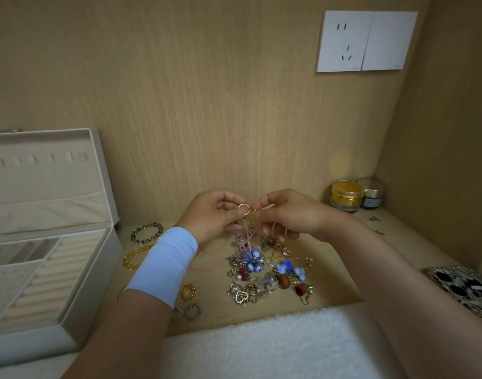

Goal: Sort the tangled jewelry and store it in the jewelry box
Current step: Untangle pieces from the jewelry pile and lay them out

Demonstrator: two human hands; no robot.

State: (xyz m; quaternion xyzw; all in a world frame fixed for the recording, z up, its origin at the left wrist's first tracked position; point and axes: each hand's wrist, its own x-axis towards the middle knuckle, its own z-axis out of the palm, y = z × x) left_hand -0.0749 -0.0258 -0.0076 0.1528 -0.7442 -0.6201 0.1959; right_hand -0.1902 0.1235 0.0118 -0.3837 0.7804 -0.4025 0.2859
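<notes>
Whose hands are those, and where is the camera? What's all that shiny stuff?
No machine here: these are a person's two hands, seen from a camera worn on their head, looking down. The left hand, with a pale blue wristband, and the right hand both pinch some tangled gold hoops above a wooden desk. Under them lies a pile of jumbled jewelry. Two bracelets lie nearby. On the left stands an open jewelry box for the sorted pieces.

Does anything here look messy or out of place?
Yes: a knotted heap of mixed earrings and charms sprawls on the wooden desk, strands trailing up to a gold hoop earring pinched between left hand and right hand.
</notes>
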